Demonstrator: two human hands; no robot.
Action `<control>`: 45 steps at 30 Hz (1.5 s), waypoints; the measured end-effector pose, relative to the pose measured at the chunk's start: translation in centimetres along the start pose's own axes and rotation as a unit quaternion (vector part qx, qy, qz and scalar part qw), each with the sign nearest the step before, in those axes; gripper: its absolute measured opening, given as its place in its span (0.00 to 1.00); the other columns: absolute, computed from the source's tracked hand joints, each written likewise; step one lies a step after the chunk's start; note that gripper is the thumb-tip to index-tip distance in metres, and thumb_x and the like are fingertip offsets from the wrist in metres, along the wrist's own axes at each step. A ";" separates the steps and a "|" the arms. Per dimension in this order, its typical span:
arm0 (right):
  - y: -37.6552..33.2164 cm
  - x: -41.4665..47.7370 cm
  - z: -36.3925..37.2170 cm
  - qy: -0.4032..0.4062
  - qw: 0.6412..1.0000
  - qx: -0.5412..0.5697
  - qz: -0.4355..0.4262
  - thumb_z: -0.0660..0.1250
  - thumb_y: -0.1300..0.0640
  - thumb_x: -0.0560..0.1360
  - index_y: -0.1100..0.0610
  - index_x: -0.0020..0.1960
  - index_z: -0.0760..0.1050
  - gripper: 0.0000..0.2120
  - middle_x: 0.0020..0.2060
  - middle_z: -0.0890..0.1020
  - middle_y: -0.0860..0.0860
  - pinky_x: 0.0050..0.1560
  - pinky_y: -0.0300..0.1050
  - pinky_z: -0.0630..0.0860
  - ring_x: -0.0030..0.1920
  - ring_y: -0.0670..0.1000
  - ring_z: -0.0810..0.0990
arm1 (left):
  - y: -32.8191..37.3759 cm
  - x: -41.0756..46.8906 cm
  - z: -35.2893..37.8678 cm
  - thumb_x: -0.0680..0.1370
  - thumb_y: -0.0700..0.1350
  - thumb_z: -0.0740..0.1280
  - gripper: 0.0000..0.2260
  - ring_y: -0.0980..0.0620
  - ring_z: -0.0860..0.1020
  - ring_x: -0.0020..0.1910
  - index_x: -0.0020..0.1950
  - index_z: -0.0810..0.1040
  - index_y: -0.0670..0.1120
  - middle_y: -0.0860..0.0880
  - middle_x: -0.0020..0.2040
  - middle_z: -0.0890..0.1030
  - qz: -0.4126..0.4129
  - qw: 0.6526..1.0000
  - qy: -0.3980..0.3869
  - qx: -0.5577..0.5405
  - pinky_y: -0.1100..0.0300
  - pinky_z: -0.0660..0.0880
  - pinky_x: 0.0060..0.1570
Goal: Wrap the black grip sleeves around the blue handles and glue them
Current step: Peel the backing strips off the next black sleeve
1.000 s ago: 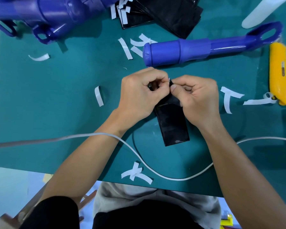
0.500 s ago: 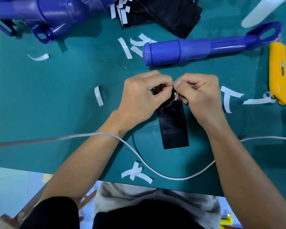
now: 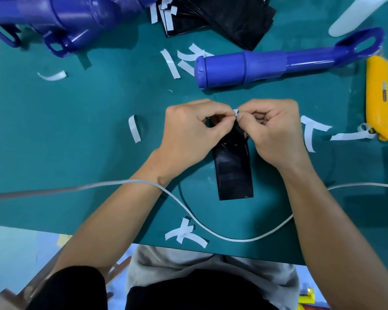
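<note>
Peeling begins: a white backing tab [image 3: 235, 112] now shows between the pinching fingers of left hand [image 3: 192, 133] and right hand [image 3: 272, 130], atop the black grip sleeve [image 3: 233, 171] hanging below them; blue handle [image 3: 255, 68] lies beyond, unwrapped.

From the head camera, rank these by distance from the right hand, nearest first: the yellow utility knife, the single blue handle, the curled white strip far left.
From the right hand:
1. Blue handle, just beyond the knuckles.
2. Yellow utility knife, off to the right.
3. Curled white strip, far left.

From my feed: bare forearms, left hand [image 3: 188, 133] and right hand [image 3: 276, 133] ungloved, black sleeve [image 3: 70, 287] on left, grey shirt [image 3: 188, 262].
</note>
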State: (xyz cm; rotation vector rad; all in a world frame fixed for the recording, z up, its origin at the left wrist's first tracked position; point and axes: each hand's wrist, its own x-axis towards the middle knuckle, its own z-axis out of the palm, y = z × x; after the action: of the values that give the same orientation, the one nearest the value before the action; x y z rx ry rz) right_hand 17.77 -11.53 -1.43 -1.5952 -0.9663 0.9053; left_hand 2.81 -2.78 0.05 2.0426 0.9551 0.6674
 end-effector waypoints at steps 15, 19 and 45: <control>-0.2 -0.6 0.4 0.039 0.997 -0.052 -0.044 0.70 0.67 0.75 0.61 0.41 0.85 0.08 0.32 0.83 0.53 0.34 0.56 0.74 0.33 0.57 0.78 | 0.2 -0.3 1.1 0.70 0.34 0.71 0.04 0.47 0.75 0.31 0.35 0.82 0.40 0.48 0.31 0.78 0.070 0.995 0.062 0.038 0.51 0.75 0.34; -0.2 -0.5 0.3 0.047 0.996 -0.058 -0.041 0.70 0.66 0.76 0.61 0.40 0.84 0.08 0.32 0.82 0.56 0.33 0.57 0.73 0.33 0.60 0.78 | 0.1 -0.3 1.2 0.70 0.35 0.71 0.04 0.52 0.76 0.32 0.37 0.82 0.43 0.51 0.33 0.80 0.019 0.999 0.046 -0.013 0.59 0.73 0.36; -0.6 -1.5 1.1 0.093 0.986 -0.110 -0.082 0.71 0.67 0.77 0.61 0.45 0.87 0.07 0.36 0.86 0.49 0.39 0.44 0.78 0.36 0.48 0.82 | 1.0 -0.1 0.9 0.73 0.37 0.75 0.12 0.58 0.84 0.36 0.42 0.86 0.56 0.59 0.38 0.87 -0.147 0.976 0.051 -0.152 0.66 0.80 0.40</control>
State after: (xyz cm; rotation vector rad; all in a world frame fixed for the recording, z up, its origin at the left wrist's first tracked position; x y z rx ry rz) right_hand 16.11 -12.41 -0.90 -1.7225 -1.0748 0.5395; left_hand 3.75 -3.62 0.32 1.5738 1.1129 0.7118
